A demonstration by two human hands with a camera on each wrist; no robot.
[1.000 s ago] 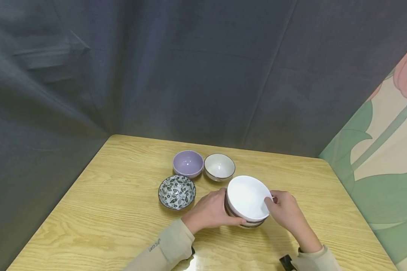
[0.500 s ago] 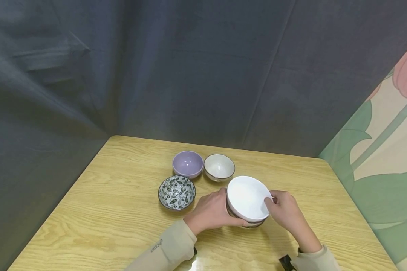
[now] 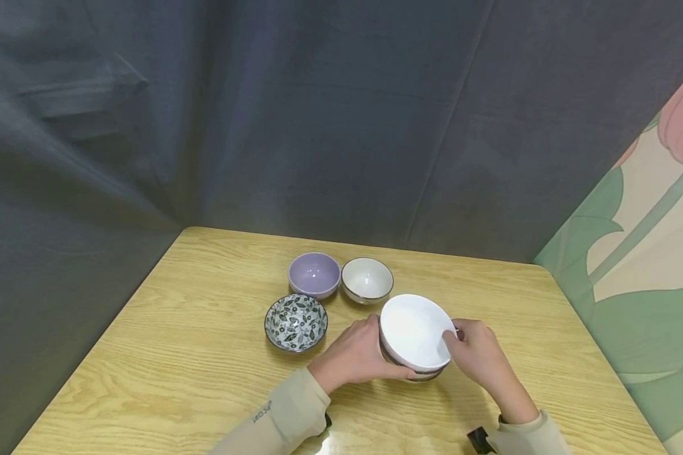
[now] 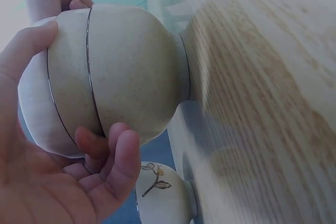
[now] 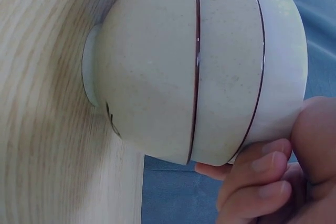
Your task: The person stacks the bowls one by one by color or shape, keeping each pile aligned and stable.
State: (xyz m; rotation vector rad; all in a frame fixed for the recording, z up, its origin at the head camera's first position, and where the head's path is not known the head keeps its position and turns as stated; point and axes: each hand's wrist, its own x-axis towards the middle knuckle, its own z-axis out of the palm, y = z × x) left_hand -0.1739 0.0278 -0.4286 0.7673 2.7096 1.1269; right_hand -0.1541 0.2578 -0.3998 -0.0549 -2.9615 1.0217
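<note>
In the head view a white bowl [image 3: 415,332] sits tilted on top of a stack, nested in two cream bowls with brown rims. The left wrist view shows the bottom cream bowl [image 4: 131,72] with its foot on the table, and the middle cream bowl [image 4: 69,77] inside it. My left hand [image 3: 355,354] holds the stack from the left, thumb on the near side and fingers curled beneath the rims. On the right side, my right hand [image 3: 480,354] pinches the white bowl's rim, thumb inside and fingers outside.
Left of the stack are a purple bowl [image 3: 315,276], a cream bowl with a dark rim [image 3: 367,280] and a leaf-patterned bowl [image 3: 296,323]. The wooden table [image 3: 176,354] ends at a dark curtain [image 3: 341,126] behind and a floral wall [image 3: 649,253] on the right.
Since a second ago my left hand and sleeve have shifted slightly to the right against the stack. The right hand and the bowls look nearly the same.
</note>
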